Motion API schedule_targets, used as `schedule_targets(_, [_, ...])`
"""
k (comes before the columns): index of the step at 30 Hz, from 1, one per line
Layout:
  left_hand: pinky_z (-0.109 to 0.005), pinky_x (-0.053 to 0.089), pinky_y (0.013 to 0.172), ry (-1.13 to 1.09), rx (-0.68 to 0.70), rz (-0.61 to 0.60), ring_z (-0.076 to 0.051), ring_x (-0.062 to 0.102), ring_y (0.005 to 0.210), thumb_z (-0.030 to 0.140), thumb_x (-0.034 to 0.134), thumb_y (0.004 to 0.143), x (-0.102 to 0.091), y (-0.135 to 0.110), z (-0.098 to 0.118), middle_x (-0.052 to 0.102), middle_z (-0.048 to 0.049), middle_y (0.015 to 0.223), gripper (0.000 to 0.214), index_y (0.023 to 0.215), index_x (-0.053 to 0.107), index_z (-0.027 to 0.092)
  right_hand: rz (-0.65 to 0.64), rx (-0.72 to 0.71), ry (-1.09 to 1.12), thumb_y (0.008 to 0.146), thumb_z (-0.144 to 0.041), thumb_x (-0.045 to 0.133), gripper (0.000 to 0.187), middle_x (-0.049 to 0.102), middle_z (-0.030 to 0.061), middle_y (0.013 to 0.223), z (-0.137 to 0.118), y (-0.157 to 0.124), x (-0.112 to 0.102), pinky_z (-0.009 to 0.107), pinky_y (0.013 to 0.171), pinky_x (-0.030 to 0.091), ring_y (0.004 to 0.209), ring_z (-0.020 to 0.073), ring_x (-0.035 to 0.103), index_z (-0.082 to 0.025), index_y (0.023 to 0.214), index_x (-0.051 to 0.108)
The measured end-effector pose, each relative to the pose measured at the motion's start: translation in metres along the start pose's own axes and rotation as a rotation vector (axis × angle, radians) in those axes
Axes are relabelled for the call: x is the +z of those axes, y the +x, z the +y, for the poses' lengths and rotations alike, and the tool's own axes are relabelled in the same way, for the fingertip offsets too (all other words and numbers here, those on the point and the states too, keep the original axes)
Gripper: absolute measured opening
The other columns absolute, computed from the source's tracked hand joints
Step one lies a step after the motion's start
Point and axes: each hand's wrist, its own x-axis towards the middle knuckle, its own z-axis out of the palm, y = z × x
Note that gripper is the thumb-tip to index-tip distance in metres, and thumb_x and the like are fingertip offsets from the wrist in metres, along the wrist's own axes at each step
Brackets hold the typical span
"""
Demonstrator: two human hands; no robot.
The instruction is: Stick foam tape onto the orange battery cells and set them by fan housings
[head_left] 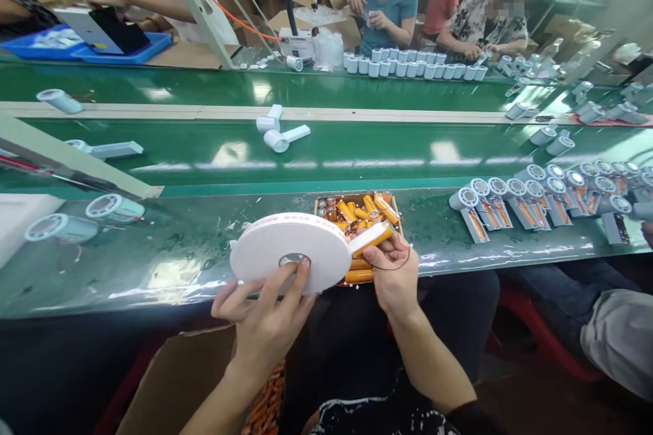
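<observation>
My left hand point(275, 309) grips a large roll of white foam tape point(270, 251), two fingers at its centre hole and the rest along the lower edge. From the roll's right side a short strip runs onto an orange battery point(383, 236), which my right hand point(395, 272) pinches between thumb and fingers. A thin dark wire loops from that battery past my right fingers. Just behind and below it, a shallow cardboard box point(401, 207) holds several more orange batteries point(360, 276) with small white connectors.
Rows of pale blue motor housings with handles point(497, 200) stand on the bench at right; two housings point(115, 207) lie at left. Beyond, a green conveyor point(357, 149) carries loose parts. A metal post point(81, 156) slants at left. Several people work across the line.
</observation>
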Motion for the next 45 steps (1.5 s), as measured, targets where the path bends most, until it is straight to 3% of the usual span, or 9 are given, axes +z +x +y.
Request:
schedule_targets(4, [-0.042, 0.042, 0.085, -0.13, -0.034, 0.09, -0.025, 0.058, 0.086, 0.034, 0.086, 0.088, 0.003, 0.003, 0.032, 0.073, -0.0096, 0.102, 0.091, 0.166, 0.04, 0.023, 0.191, -0.071, 0.148, 0.078, -0.053, 0.092, 0.048, 0.083, 0.0098, 0.104, 0.016, -0.013, 0.014, 0.046, 0.097, 0.066, 0.1, 0.0275, 0.08, -0.021, 0.107, 0.072])
schedule_targets(8, [-0.04, 0.041, 0.084, -0.265, -0.078, 0.072, -0.025, 0.054, 0.085, 0.032, 0.083, 0.09, -0.001, 0.007, 0.029, 0.071, -0.0061, 0.093, 0.08, 0.161, 0.048, 0.03, 0.163, -0.207, 0.007, 0.074, -0.047, 0.096, 0.044, 0.082, 0.0086, 0.1, -0.02, 0.02, -0.017, 0.047, 0.094, 0.066, 0.099, 0.0289, 0.08, -0.02, 0.101, 0.072])
schedule_targets(13, [-0.049, 0.044, 0.099, -0.082, -0.32, -0.217, -0.034, 0.059, 0.106, 0.042, 0.077, 0.084, 0.025, -0.025, -0.088, 0.073, -0.0114, 0.109, 0.049, 0.131, 0.073, 0.028, 0.47, -0.591, -0.074, 0.077, -0.058, 0.088, 0.053, 0.078, 0.0071, 0.113, -0.085, 0.089, -0.097, 0.04, 0.093, 0.065, 0.107, 0.0247, 0.077, -0.023, 0.113, 0.069])
schedule_targets(16, [-0.053, 0.046, 0.104, -0.106, -0.505, -0.595, -0.04, 0.056, 0.121, 0.057, 0.073, 0.075, 0.047, -0.048, -0.153, 0.072, -0.0133, 0.127, 0.064, 0.131, 0.073, 0.025, 0.445, -0.419, -0.166, 0.066, -0.05, 0.097, 0.074, 0.079, 0.0092, 0.106, -0.069, 0.092, -0.142, 0.041, 0.09, 0.065, 0.1, 0.0259, 0.078, -0.02, 0.127, 0.067])
schedule_targets(18, [-0.053, 0.046, 0.109, -0.169, -0.543, -0.573, -0.04, 0.055, 0.127, 0.061, 0.067, 0.079, 0.06, -0.046, -0.171, 0.068, -0.0131, 0.137, 0.069, 0.137, 0.069, 0.025, 0.421, -0.215, -0.227, 0.063, -0.045, 0.099, 0.086, 0.081, 0.0108, 0.102, -0.04, 0.081, -0.165, 0.045, 0.092, 0.065, 0.097, 0.0278, 0.079, -0.019, 0.136, 0.063])
schedule_targets(21, [-0.049, 0.047, 0.112, -0.271, -0.521, -0.378, -0.034, 0.058, 0.129, 0.06, 0.054, 0.094, 0.089, 0.002, -0.174, 0.069, -0.0118, 0.137, 0.059, 0.14, 0.066, 0.024, 0.417, -0.038, -0.282, 0.063, -0.048, 0.099, 0.094, 0.083, 0.0133, 0.1, -0.003, 0.066, -0.186, 0.05, 0.095, 0.064, 0.096, 0.0307, 0.08, -0.017, 0.142, 0.059])
schedule_targets(26, [-0.042, 0.055, 0.099, -0.301, -0.42, -0.411, -0.025, 0.067, 0.104, 0.061, 0.033, 0.107, 0.178, 0.145, -0.18, 0.074, -0.0117, 0.11, 0.071, 0.139, 0.062, 0.004, 0.443, -0.066, -0.334, 0.064, -0.055, 0.097, 0.095, 0.083, 0.0146, 0.104, 0.006, 0.066, -0.193, 0.046, 0.096, 0.065, 0.1, 0.0323, 0.08, -0.016, 0.142, 0.061])
schedule_targets(30, [-0.045, 0.057, 0.095, -0.207, -0.449, -0.378, -0.022, 0.067, 0.1, 0.057, 0.047, 0.108, 0.233, 0.213, -0.176, 0.069, -0.011, 0.115, 0.054, 0.129, 0.065, 0.011, 0.464, -0.059, -0.305, 0.059, -0.051, 0.099, 0.097, 0.084, 0.0137, 0.101, 0.005, 0.064, -0.198, 0.044, 0.093, 0.066, 0.1, 0.0339, 0.08, -0.015, 0.141, 0.061])
schedule_targets(45, [-0.045, 0.058, 0.097, -0.093, -0.058, -0.732, -0.034, 0.057, 0.124, 0.028, 0.054, 0.098, 0.264, 0.227, -0.128, 0.058, -0.0174, 0.147, 0.046, 0.144, 0.06, 0.024, 0.382, -0.029, -0.208, 0.056, -0.052, 0.101, 0.09, 0.084, 0.0125, 0.101, 0.01, 0.067, -0.202, 0.038, 0.088, 0.067, 0.099, 0.0334, 0.08, -0.018, 0.134, 0.069])
